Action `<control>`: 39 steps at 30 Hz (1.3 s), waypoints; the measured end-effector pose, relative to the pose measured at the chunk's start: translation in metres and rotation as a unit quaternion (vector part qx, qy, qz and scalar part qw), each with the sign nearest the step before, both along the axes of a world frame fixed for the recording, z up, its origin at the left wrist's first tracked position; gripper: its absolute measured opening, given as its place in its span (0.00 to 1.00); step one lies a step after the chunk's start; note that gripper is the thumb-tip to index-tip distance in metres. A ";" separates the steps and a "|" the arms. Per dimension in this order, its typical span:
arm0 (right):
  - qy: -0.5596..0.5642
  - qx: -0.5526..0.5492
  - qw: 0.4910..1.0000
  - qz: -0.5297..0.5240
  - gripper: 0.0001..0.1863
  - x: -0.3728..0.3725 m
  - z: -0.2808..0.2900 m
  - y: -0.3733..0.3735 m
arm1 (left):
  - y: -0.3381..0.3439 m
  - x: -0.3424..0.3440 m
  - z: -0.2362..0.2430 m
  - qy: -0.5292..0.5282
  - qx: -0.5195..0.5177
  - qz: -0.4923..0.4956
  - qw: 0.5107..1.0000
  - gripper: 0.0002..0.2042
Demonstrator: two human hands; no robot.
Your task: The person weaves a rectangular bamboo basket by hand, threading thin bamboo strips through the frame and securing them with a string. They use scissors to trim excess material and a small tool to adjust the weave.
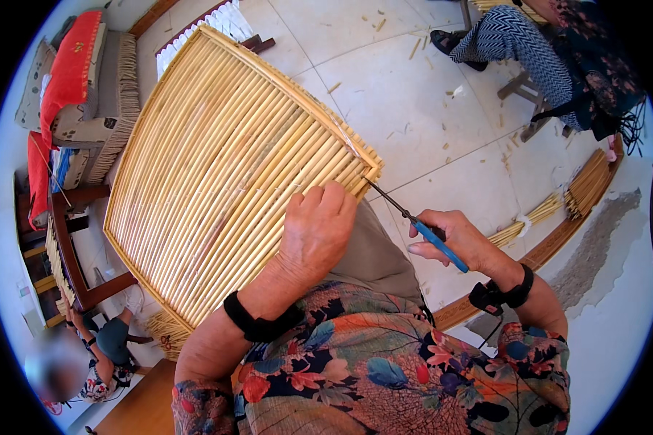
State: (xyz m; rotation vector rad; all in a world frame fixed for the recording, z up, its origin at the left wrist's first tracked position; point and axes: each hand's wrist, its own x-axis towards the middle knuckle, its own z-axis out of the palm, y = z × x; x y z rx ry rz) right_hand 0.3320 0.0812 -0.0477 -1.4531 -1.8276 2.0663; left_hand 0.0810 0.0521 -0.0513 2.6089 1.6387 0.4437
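Note:
A large panel of straw-coloured reed stalks (pixel 210 167), laid side by side inside a stalk frame, slants up in front of me, its near right corner by my lap. My left hand (pixel 315 228) rests on the stalks near that corner, fingers curled against them; the fingertips are partly hidden. In my right hand (pixel 453 239) is a slim tool with a long dark shaft and a blue handle (pixel 442 248). Thumb and fingers close round the handle. The tool's dark tip touches or nearly touches the panel's corner; I cannot tell which.
Bundles of stalks (pixel 588 185) lie by the wall on the right. Offcuts litter the tiled floor (pixel 392 94). One person in patterned trousers (pixel 511 54) sits at the upper right, another person (pixel 109 355) at the lower left. A sofa with red cloth (pixel 72 65) stands left.

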 end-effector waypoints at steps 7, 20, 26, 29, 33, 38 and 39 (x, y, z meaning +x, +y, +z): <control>-0.003 0.028 1.000 0.006 0.17 -0.001 -0.003 0.001 | 0.000 -0.001 -0.001 -0.002 0.006 0.003 1.000 0.05; -0.008 0.058 0.997 0.050 0.21 -0.016 0.000 0.016 | -0.001 -0.007 -0.008 0.001 0.017 0.006 1.000 0.05; -0.008 0.051 0.998 0.029 0.18 -0.017 -0.002 0.011 | -0.001 -0.007 -0.007 -0.014 0.017 0.007 1.000 0.05; -0.006 0.061 0.998 0.023 0.16 -0.017 -0.007 0.009 | -0.001 -0.008 -0.005 -0.014 0.019 0.002 1.000 0.05; -0.014 0.086 0.996 0.025 0.15 -0.013 -0.013 0.007 | -0.001 -0.008 -0.009 -0.024 0.025 0.002 0.999 0.05; -0.011 0.082 0.996 0.035 0.17 -0.004 -0.003 0.014 | 0.002 -0.015 -0.013 -0.098 0.039 0.008 0.994 0.04; -0.009 0.100 0.994 0.049 0.17 0.001 -0.007 0.013 | 0.002 -0.018 -0.010 -0.092 0.030 0.014 0.995 0.05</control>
